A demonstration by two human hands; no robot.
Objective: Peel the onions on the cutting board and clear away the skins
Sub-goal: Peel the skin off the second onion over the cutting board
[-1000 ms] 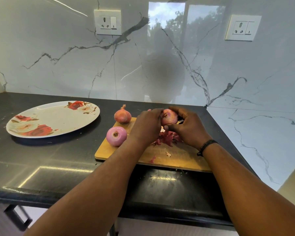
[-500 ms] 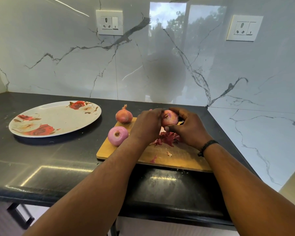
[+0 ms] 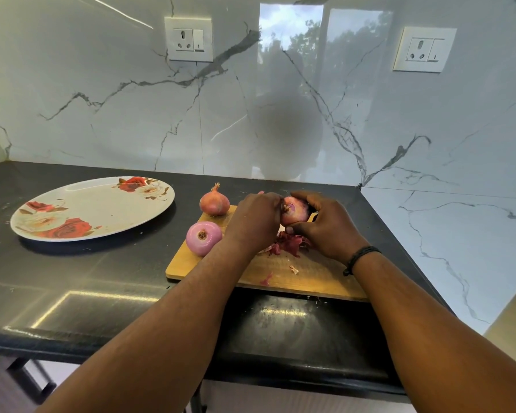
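Both hands hold one red onion [image 3: 295,210] just above the wooden cutting board [image 3: 310,275]. My right hand [image 3: 325,226] curls round it from the right and below. My left hand [image 3: 255,219] grips its left side, fingers at the root end. A heap of red skins [image 3: 289,244] lies on the board under the hands, with a few scraps nearer the front edge. A peeled purple onion [image 3: 203,237] sits at the board's left edge. An unpeeled onion [image 3: 214,201] stands at the board's back left corner.
A white plate with red roses [image 3: 93,208] sits on the black counter [image 3: 72,278] left of the board. A marble wall with two sockets rises behind. The counter ends at a marble side wall on the right.
The onion has turned a little in my hands, with the root end now showing beside the left fingers. Both hands stay in place over the board.
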